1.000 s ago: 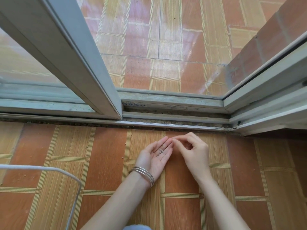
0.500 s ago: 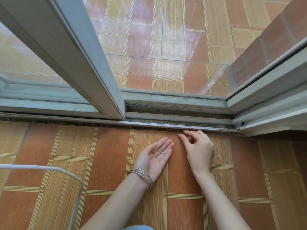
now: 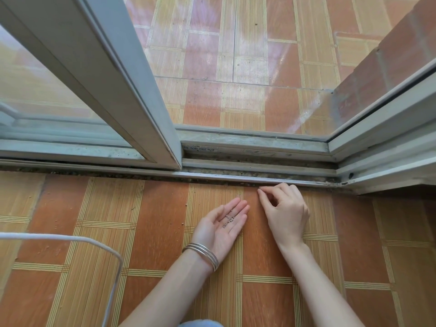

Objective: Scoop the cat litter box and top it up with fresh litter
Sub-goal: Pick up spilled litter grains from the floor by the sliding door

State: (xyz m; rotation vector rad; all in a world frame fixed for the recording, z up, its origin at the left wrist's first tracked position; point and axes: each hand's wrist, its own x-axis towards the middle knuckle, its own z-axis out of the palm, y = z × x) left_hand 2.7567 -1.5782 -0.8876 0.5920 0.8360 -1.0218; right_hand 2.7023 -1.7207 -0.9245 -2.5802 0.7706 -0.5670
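Far edge of the orange-and-tan patterned tile floor (image 3: 153, 232) is the grimy grey metal sliding-door track (image 3: 259, 172). It runs left to right w/ raised rails & dirt in the channels. A pale grey door-frame upright (image 3: 132, 90) comes down onto the track left of centre. Right of it the doorway stands open, w/ more tile beyond. At far right a second pale frame (image 3: 382, 128) meets the track at a corner, w/ a red brick wall (image 3: 389, 62) behind it. Near left, a thin white rounded rim (image 3: 70, 239) curves over the floor; can't tell what it belongs to. Tile stretches btwn that rim & the right corner, and both forearms reach in from the near edge.

Left hand (image 3: 221, 228) is palm up, fingers straight & together, w/ silver bangles (image 3: 203, 254) at the wrist; resting on the tile or just over it, can't tell. A small cluster of pale litter grains (image 3: 228, 221) sits in its palm, near the finger bases. Right hand (image 3: 285, 213) is just right of it, not touching, knuckles up & fingers curled. Its thumb & forefinger tips (image 3: 260, 191) are pinched together at the near lip of the track; anything btwn them is too small to see. A few stray specks (image 3: 186, 204) lie on the tile left of the left hand.
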